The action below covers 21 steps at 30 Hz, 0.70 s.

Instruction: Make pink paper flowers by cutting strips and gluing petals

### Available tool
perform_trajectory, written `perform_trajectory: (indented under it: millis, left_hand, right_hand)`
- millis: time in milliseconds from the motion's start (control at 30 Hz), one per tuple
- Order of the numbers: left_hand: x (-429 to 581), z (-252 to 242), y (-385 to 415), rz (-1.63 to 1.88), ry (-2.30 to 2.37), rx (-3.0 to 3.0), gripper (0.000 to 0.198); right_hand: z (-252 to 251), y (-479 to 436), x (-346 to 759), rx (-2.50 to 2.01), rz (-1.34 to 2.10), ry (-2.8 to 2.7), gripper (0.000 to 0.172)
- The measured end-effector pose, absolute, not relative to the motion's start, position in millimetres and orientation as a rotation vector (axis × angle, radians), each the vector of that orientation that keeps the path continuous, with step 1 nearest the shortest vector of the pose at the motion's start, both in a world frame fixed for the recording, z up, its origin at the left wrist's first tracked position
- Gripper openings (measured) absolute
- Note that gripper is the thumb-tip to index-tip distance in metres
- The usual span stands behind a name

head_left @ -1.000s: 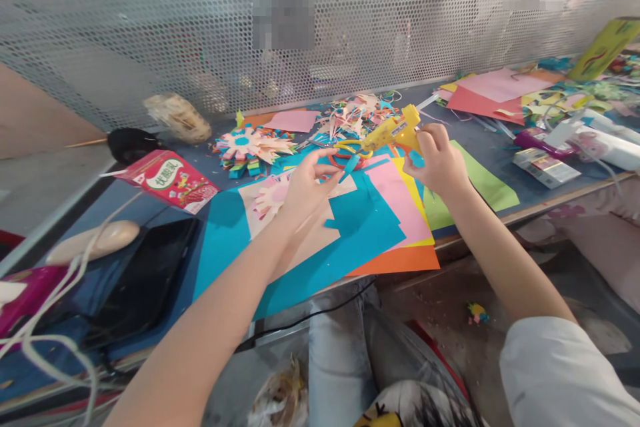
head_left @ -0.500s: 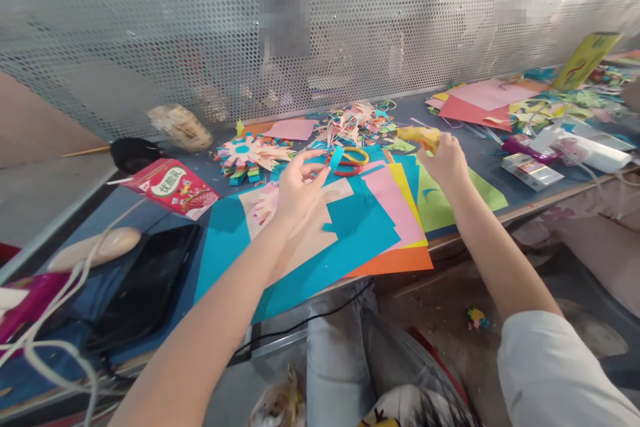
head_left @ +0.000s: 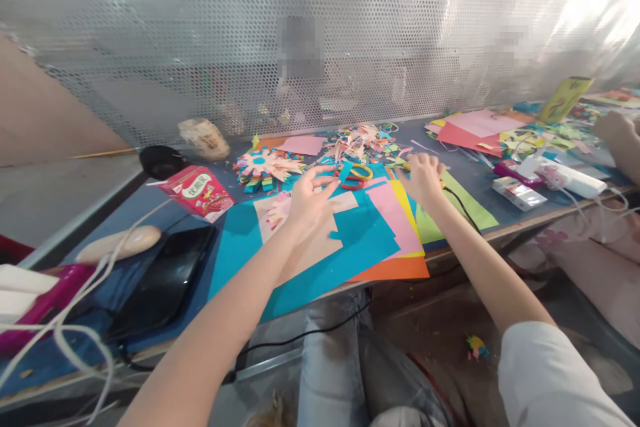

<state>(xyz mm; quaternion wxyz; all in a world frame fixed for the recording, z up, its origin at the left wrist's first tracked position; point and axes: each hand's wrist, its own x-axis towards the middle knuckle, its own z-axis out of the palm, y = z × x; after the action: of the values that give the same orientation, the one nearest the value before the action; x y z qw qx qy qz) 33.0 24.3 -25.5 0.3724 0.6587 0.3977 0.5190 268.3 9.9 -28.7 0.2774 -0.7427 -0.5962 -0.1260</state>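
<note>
My left hand point(head_left: 311, 192) is closed in a pinch on a small blue paper strip point(head_left: 345, 171), above the layered paper sheets. Right behind the strip lie scissors point(head_left: 369, 171) with yellow and red handles. My right hand point(head_left: 424, 179) is closed over a yellow glue gun point(head_left: 443, 183), which it mostly covers; a black cord trails from it across a green sheet point(head_left: 457, 203). Under my left hand are a cut peach sheet point(head_left: 300, 253) and a large blue sheet point(head_left: 295, 290). Left of the scissors sits a pile of paper flowers point(head_left: 265, 167).
Paper scraps point(head_left: 363, 141) lie along the perforated metal screen point(head_left: 350, 27). On the left are a red drink carton point(head_left: 200, 192), a black phone point(head_left: 167, 280) and white cables point(head_left: 65, 320). At right are a white power strip point(head_left: 570, 173) and another person's hand point(head_left: 617, 133).
My right hand has moved left and down with the glue gun, closer to the table. My left hand keeps its pinch on the blue strip. The view has shifted, and another person's hand shows at right.
</note>
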Motion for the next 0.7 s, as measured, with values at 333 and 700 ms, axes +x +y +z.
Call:
perform_trajectory:
  millis: [333, 700]
  left_hand:
    - [25.6, -35.0, 41.8, 1.369, 0.899, 1.581, 0.038]
    - [20.0, -27.5, 45.6, 1.376, 0.951, 1.795, 0.034]
  right_hand:
    - [-6.0, 34.6, 173.2, -1.226, 0.586, -1.684, 0.023]
    - [-18.4, 45.4, 177.8, -1.093, 0.574, -1.441, 0.018]
